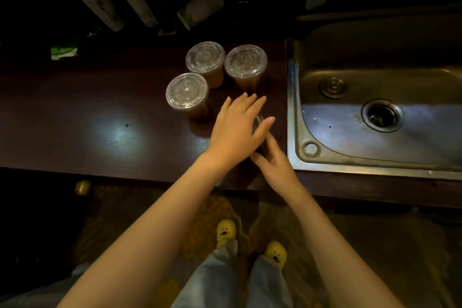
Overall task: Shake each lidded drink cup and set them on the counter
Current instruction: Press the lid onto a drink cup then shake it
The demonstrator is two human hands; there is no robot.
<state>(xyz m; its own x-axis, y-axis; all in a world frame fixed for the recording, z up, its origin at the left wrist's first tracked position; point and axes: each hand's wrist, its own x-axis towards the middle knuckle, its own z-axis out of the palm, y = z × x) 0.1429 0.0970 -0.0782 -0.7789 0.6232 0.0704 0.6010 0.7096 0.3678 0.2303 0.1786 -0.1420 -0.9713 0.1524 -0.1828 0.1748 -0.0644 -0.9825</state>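
Observation:
Three clear lidded cups of brown drink stand upright on the dark counter (pixel 125 107): one at the back left (pixel 205 59), one at the back right (pixel 245 62), one nearer me (pixel 187 92). A fourth lidded cup (pixel 259 121) sits close to the sink, almost wholly hidden by my hands; only a bit of its rim shows. My left hand (pixel 237 127) lies flat over its lid with the fingers stretched out. From the near right side, my right hand (pixel 275 165) wraps around its body.
A steel sink (pixel 350 132) with a drain sits directly right of the cups. Dim packets and tubes line the shelf behind the counter (pixel 140 7). A green-white packet (pixel 63 52) lies at the far left. My legs and yellow slippers are below the counter edge.

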